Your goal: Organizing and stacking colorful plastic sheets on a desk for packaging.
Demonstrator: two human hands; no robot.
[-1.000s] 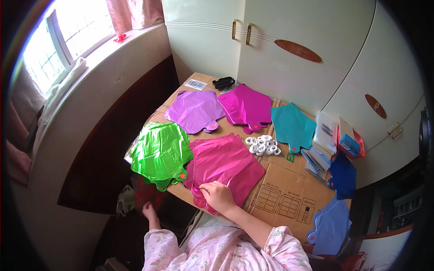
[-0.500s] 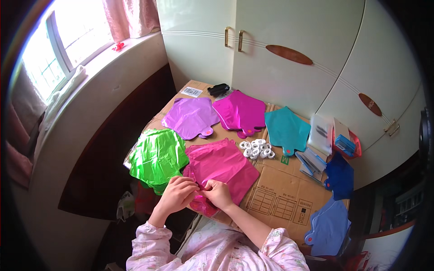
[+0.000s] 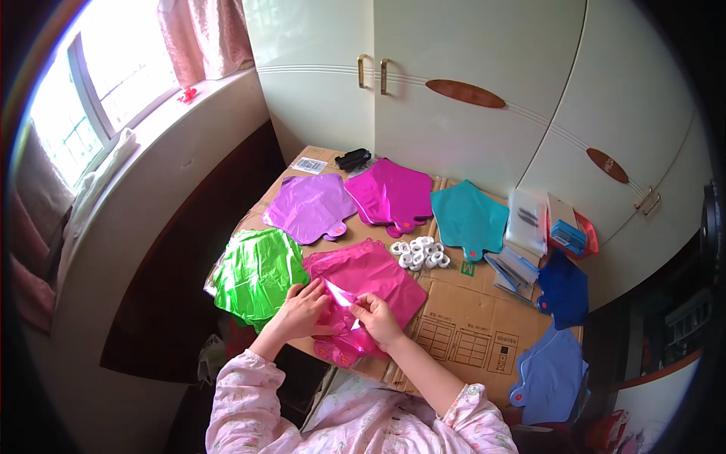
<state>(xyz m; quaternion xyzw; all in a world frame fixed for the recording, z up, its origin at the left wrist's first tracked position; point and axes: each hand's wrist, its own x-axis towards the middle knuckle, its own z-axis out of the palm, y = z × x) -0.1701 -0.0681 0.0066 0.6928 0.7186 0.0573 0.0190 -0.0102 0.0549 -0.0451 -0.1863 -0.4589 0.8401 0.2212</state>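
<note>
Pale pink, flower-patterned sleeves [image 3: 246,397] are framing your working area at its near edge. Just beyond them, round-ended tabs [image 3: 344,357] are projecting from the pink foil stack [image 3: 404,284], which is lying at the near side of the cardboard sheet [image 3: 446,314]. Your left hand [image 3: 301,314] is resting over the stack's near left part, fingers extended, thumb apart; whether it is also gripping film cannot be told. Your right hand [image 3: 376,321] is closing thumb and forefinger on a raised, shiny fold.

For good control, you should be pressing with the left fingers beside the fold — thin film is likely to slide — while pinching lightly with the right. A hard or sideways pull could be creasing the film or dragging the layers beneath.

To the left, the green foil stack [image 3: 257,272] is lying close to your left hand. Farther away, white rings [image 3: 420,253] are sitting in a cluster; purple [image 3: 310,206], magenta [image 3: 389,189] and teal stacks [image 3: 470,219] are lining the far side, before the cabinet [image 3: 469,45].
</note>
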